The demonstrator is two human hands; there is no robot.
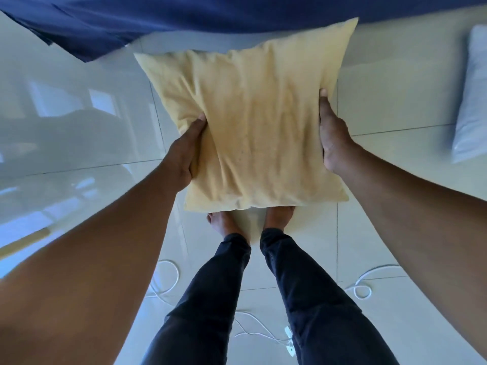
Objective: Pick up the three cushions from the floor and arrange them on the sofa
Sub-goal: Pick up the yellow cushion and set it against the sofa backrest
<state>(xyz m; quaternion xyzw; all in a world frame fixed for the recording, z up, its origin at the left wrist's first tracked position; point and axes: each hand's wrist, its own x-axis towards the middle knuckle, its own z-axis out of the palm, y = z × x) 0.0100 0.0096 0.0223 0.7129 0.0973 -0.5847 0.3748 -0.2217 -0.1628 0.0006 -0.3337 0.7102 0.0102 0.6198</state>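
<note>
Gripping a yellow cushion (pixel 253 127) by its two side edges, the person holds it clear of the tiled floor (pixel 395 83), above the bare feet. The left hand (pixel 184 151) is clamped on the edge at 9 o'clock, thumb pressed into the top face and the cover bunched under it; the right hand (pixel 333 135) is clamped on the edge at 3 o'clock, thumb along the side. The cushion hangs roughly flat, slightly twisted, its far corner at 1 o'clock reaching over the blue sofa cover (pixel 237 14) that runs across the view at 12 o'clock. A white cushion (pixel 471 101) lies on the floor at 3 o'clock, well apart from the one in hand; a third is not in view. White cord (pixel 168 280) loops on the tiles behind the legs.

This looks like the carry step for one cushion, lift done, placing not yet. The next move seems to call for swinging it forward toward 12 o'clock onto the sofa, then releasing both hands and turning to the white one.
</note>
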